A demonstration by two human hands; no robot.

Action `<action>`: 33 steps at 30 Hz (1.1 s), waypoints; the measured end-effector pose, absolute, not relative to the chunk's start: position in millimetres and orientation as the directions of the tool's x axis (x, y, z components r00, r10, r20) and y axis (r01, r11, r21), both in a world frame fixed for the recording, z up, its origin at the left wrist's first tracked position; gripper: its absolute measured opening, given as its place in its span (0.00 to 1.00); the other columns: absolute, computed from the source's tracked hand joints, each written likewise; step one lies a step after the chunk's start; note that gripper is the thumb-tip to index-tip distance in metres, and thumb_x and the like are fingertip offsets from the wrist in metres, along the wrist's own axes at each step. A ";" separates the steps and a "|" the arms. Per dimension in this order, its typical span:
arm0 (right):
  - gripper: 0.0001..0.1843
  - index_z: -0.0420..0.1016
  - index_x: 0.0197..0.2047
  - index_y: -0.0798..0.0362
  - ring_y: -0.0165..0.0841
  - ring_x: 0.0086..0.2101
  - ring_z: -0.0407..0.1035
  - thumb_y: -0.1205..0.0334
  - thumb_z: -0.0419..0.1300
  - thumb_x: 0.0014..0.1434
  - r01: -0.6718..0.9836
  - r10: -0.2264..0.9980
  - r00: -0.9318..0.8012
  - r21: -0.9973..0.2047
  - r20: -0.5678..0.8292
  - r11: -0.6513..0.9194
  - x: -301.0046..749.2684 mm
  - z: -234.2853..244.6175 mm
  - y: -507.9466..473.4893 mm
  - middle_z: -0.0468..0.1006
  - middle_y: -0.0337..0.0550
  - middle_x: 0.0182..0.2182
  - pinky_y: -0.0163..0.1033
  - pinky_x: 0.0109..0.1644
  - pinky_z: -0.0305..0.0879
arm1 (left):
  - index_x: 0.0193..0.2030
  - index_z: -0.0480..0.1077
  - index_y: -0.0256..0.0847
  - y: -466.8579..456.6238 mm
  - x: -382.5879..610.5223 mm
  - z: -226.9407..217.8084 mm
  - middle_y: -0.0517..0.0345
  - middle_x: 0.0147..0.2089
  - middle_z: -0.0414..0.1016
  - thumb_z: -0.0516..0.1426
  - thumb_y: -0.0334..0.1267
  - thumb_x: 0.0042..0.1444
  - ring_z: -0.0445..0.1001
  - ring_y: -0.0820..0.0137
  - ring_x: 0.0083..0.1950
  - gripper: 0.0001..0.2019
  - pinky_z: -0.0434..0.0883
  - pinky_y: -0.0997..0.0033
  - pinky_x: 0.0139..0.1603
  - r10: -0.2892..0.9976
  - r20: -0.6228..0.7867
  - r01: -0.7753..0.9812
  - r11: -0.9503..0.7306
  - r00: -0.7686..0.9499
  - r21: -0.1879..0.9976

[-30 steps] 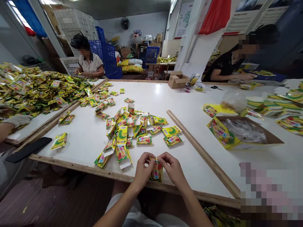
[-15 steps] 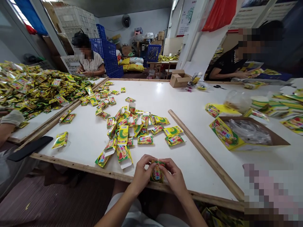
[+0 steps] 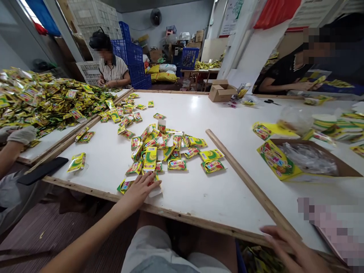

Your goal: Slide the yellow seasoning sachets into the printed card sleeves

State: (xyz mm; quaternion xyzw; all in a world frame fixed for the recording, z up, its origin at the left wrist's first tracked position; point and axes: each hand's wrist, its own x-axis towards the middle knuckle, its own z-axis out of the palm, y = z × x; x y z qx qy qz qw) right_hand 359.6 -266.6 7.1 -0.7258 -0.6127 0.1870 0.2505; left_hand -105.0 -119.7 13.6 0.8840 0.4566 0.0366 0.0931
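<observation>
White table bears yellow cartons; blue crates stand behind.

this was a small packing workshop: long white work tables edged with wooden strips carried a huge heap of yellow-green sachets and a scatter of small printed cartons. other people sat at work along the tables, and stacked blue crates, white crates, cardboard boxes and a wall fan filled the back.
</observation>
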 end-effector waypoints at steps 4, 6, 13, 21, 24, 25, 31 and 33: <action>0.17 0.77 0.37 0.46 0.40 0.40 0.76 0.45 0.55 0.57 0.667 0.998 0.056 -0.742 -0.036 -0.064 264.4 34.8 -235.2 0.81 0.43 0.37 0.38 0.43 0.73 | 0.60 0.63 0.47 -110.0 -85.5 24.4 0.51 0.66 0.61 0.49 0.15 0.50 0.54 0.58 0.69 0.32 0.55 0.50 0.65 0.745 -0.015 0.728 -0.647 0.667 0.225; 0.15 0.76 0.39 0.47 0.40 0.41 0.75 0.47 0.55 0.59 0.580 0.999 0.035 -0.814 -0.007 -0.026 228.7 41.4 -224.4 0.80 0.44 0.38 0.37 0.41 0.74 | 0.60 0.62 0.44 -111.2 -71.4 33.6 0.49 0.64 0.64 0.54 0.19 0.51 0.57 0.58 0.67 0.29 0.55 0.51 0.65 0.752 0.075 0.691 -0.635 0.654 0.345; 0.14 0.69 0.47 0.49 0.39 0.44 0.73 0.52 0.58 0.60 0.273 0.974 0.139 -0.953 0.179 0.136 174.6 13.4 -200.4 0.77 0.49 0.46 0.43 0.49 0.71 | 0.54 0.59 0.43 -142.5 7.3 26.7 0.54 0.44 0.73 0.64 0.38 0.49 0.73 0.65 0.42 0.26 0.70 0.67 0.43 0.945 0.215 0.290 -0.284 0.248 0.914; 0.14 0.68 0.50 0.49 0.38 0.45 0.73 0.54 0.56 0.62 0.255 0.963 0.193 -0.957 0.188 0.136 180.3 -16.0 -191.5 0.77 0.47 0.44 0.41 0.47 0.71 | 0.49 0.56 0.45 -155.3 31.1 -17.2 0.58 0.41 0.74 0.57 0.35 0.57 0.73 0.70 0.38 0.16 0.70 0.71 0.39 0.978 0.112 -0.097 -0.096 0.178 0.991; 0.15 0.70 0.51 0.50 0.38 0.46 0.72 0.55 0.54 0.63 0.298 0.976 0.114 -0.943 0.187 0.146 188.3 -14.0 -190.1 0.77 0.47 0.45 0.41 0.49 0.70 | 0.45 0.65 0.41 -153.3 28.7 -14.9 0.55 0.41 0.74 0.57 0.37 0.57 0.74 0.68 0.39 0.10 0.71 0.70 0.41 0.969 0.115 -0.047 -0.107 0.217 0.993; 0.15 0.71 0.50 0.50 0.38 0.45 0.73 0.55 0.54 0.63 0.314 0.979 0.083 -0.937 0.185 0.151 191.2 -12.4 -188.4 0.77 0.47 0.45 0.41 0.49 0.69 | 0.42 0.68 0.40 -152.2 28.9 -13.3 0.55 0.39 0.75 0.57 0.37 0.58 0.74 0.68 0.39 0.07 0.71 0.70 0.41 0.963 0.125 -0.014 -0.125 0.239 0.992; 0.12 0.75 0.37 0.51 0.40 0.43 0.72 0.52 0.56 0.61 0.373 0.973 0.062 -0.909 0.222 0.184 199.2 -3.3 -170.5 0.78 0.46 0.39 0.42 0.48 0.68 | 0.42 0.73 0.40 -147.5 36.7 -12.0 0.50 0.45 0.75 0.55 0.35 0.59 0.73 0.62 0.50 0.07 0.70 0.64 0.50 0.942 0.228 0.017 -0.240 0.246 0.971; 0.13 0.74 0.39 0.51 0.39 0.41 0.72 0.51 0.58 0.60 0.325 0.966 0.120 -0.928 0.229 0.180 197.1 -2.8 -166.5 0.78 0.46 0.38 0.43 0.47 0.69 | 0.48 0.69 0.41 -147.4 38.8 -14.1 0.50 0.48 0.74 0.54 0.34 0.59 0.73 0.63 0.51 0.11 0.70 0.62 0.51 0.951 0.236 -0.033 -0.234 0.201 0.972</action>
